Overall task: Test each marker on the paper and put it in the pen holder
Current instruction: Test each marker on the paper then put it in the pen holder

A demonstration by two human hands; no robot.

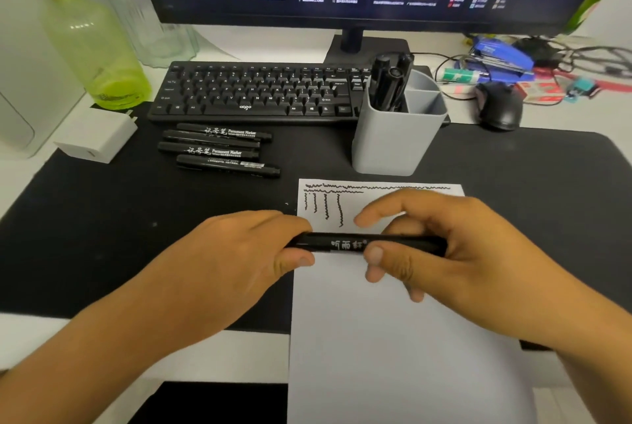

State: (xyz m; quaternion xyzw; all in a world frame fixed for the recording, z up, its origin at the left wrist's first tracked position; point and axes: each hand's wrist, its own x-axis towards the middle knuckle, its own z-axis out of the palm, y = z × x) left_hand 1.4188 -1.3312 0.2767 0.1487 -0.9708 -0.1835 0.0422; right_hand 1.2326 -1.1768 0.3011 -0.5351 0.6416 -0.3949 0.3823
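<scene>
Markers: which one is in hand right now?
The marker held level over the paper by both hands, left and right. Four others lie on the mat; the rest stand in the holder.

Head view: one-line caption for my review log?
Both hands hold a black marker level over scribbled paper; four markers wait beside the pen holder.

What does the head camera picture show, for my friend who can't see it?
Two hands, left hand and right hand, hold a black marker sideways over scribbled white paper. Four more markers lie by a keyboard, and others stand in a grey pen holder.
</scene>
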